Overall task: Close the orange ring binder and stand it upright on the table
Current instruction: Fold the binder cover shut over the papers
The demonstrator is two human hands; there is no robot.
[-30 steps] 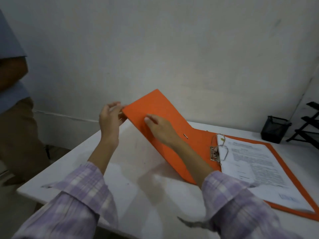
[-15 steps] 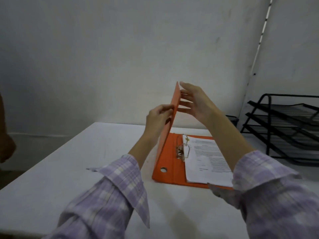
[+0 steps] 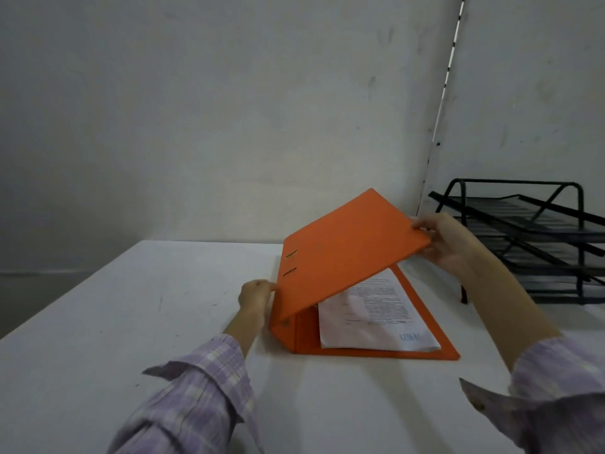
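The orange ring binder point(image 3: 343, 257) lies on the white table point(image 3: 131, 322) with its back cover flat and its front cover slanting down over the printed paper sheets point(image 3: 379, 309). My right hand point(image 3: 448, 240) grips the cover's free edge on the right, fingers under it and thumb on top. My left hand point(image 3: 255, 294) touches the spine's left side near the fold. The ring mechanism is hidden under the cover.
A black wire stack of letter trays point(image 3: 537, 237) stands on the table just right of the binder, close behind my right hand. A wall point(image 3: 229, 109) rises behind the table. The table's left edge runs diagonally at the far left.
The front cover has swung from lying open on the left, through upright, to slanting down over the papers. My right hand has followed its edge rightward and my left hand has dropped to the spine.
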